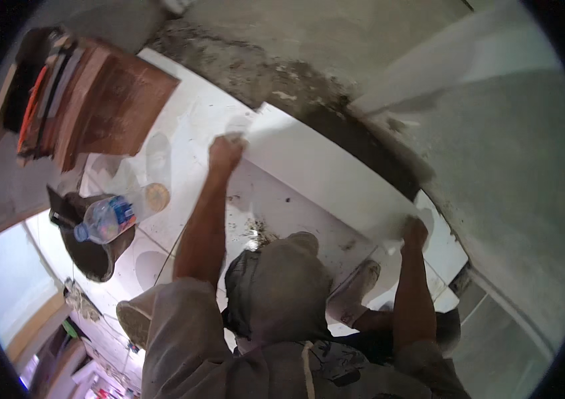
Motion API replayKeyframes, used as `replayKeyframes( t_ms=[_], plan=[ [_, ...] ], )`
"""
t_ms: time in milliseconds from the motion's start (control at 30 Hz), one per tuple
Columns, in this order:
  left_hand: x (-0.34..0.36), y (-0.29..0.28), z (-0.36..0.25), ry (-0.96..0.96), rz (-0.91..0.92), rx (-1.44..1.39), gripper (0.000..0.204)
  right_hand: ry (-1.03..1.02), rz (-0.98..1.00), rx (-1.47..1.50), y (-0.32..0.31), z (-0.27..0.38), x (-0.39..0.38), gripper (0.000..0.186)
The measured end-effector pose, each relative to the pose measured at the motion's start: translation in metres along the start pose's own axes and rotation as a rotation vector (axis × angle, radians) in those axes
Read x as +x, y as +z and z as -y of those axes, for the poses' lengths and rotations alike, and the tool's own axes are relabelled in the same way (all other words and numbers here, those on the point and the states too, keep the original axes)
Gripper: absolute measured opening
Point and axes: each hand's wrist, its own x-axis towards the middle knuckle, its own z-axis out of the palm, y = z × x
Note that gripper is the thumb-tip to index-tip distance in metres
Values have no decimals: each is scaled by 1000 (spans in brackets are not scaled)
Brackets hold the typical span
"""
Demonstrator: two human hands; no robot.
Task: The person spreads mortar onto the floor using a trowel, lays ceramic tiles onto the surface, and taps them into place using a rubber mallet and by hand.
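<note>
Both hands grip the long white tile (pixel 329 169): the left hand (pixel 228 149) pinches its left end, and the right hand (pixel 414 233), slightly blurred, is closed on the near corner of its right end. The tile lies slantwise in front of the person, its far edge alongside a dark strip of soil (pixel 389 156) by the grey wall (pixel 508 153). To the left, a clear plastic bottle (pixel 106 221) partly overlaps a dark bucket (pixel 93 259) in view, near brown boards (pixel 119 100).
</note>
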Motion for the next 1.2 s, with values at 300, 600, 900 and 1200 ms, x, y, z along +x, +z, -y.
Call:
replayKeyframes(
  t_ms=[300, 600, 900, 1200],
  plan=[
    [99, -10, -27, -6, 60, -35, 35, -302, -69, -872, 52, 14, 64, 21],
    [107, 18, -50, -59, 95, 55, 34, -352, -54, -993, 45, 19, 74, 21],
    [115, 44, -42, -31, 151, -30, 33, 4, -168, -723, 38, 45, 64, 21],
    [109, 43, -51, 29, 59, 130, 33, -303, -51, -1147, 38, 21, 81, 18]
  ],
)
